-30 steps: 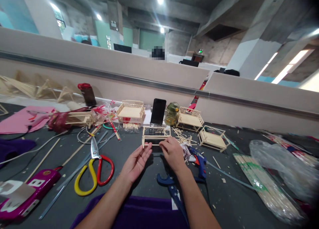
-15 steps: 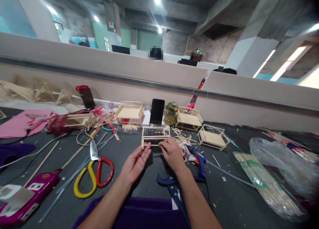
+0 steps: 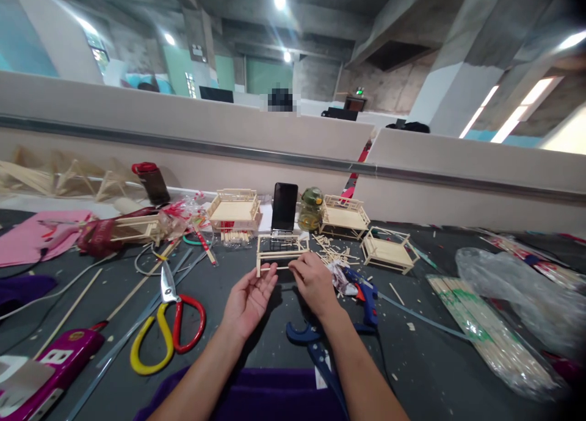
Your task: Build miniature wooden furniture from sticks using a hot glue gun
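Observation:
A small frame of thin wooden sticks (image 3: pixel 282 255) is at the middle of the table, in front of a black phone on a stand (image 3: pixel 284 206). My left hand (image 3: pixel 251 299) is turned palm up, its thumb and fingertips closed about the lower left corner of the frame. Between my two hands runs a thin wooden stick (image 3: pixel 280 268) along the frame's near lower side. My right hand (image 3: pixel 314 282) pinches this stick near its right end, back of the hand upward. The right fingertips partly hide the frame's right corner.
Yellow-and-red-handled scissors (image 3: pixel 170 317) lie left. A blue glue gun (image 3: pixel 368 299) and blue cutter (image 3: pixel 315 348) lie right. Small stick-built furniture models (image 3: pixel 234 210), a green bottle (image 3: pixel 311 208) and loose stick pieces (image 3: pixel 337 250) stand behind. Bagged sticks (image 3: pixel 492 332) lie far right.
The view has shifted slightly, so most things sit a little further left. Both hands stay at the wooden frame, with only small finger movement.

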Demonstrator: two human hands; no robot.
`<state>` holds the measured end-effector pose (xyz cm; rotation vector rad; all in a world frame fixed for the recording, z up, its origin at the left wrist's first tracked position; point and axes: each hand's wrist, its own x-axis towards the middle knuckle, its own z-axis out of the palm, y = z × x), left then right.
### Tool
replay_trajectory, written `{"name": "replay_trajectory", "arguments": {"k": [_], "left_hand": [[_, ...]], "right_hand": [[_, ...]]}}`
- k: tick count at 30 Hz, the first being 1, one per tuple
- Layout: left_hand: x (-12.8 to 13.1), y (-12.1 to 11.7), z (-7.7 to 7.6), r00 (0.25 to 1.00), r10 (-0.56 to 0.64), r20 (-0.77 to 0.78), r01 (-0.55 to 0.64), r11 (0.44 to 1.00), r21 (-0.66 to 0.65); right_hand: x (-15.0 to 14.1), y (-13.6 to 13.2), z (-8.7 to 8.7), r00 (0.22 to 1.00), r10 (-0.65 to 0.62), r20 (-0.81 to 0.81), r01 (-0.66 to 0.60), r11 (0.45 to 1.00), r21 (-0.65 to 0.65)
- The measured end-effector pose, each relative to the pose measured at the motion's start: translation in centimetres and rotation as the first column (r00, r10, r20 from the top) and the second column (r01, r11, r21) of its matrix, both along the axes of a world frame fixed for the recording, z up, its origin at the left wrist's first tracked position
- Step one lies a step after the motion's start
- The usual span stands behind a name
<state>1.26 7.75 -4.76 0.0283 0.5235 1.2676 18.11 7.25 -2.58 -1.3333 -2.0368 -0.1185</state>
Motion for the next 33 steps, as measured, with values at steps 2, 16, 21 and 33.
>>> {"name": "replay_trajectory", "arguments": {"k": [2, 16, 21, 33], "left_hand": [[0.02, -0.03, -0.03, 1.0, 0.001, 0.006, -0.001, 1.0, 0.004], [0.02, -0.01, -0.07, 1.0, -0.004, -0.019, 0.004, 1.0, 0.019], [0.06, -0.01, -0.18, 1.0, -0.008, 0.008, 0.008, 1.0, 0.008], [0.08, -0.04, 0.04, 0.999, -0.032, -0.028, 0.033, 0.999, 0.035]], "right_hand": [[-0.01, 0.05, -0.01, 1.0, 0.0, -0.004, 0.0, 1.0, 0.004], [-0.06, -0.02, 0.07, 1.0, -0.008, 0.004, 0.008, 1.0, -0.004], [-0.05, -0.05, 0.12, 1.0, -0.014, 0.011, 0.014, 1.0, 0.001], [-0.06, -0.2, 0.23, 1.0, -0.021, 0.022, 0.02, 1.0, 0.005]]}}
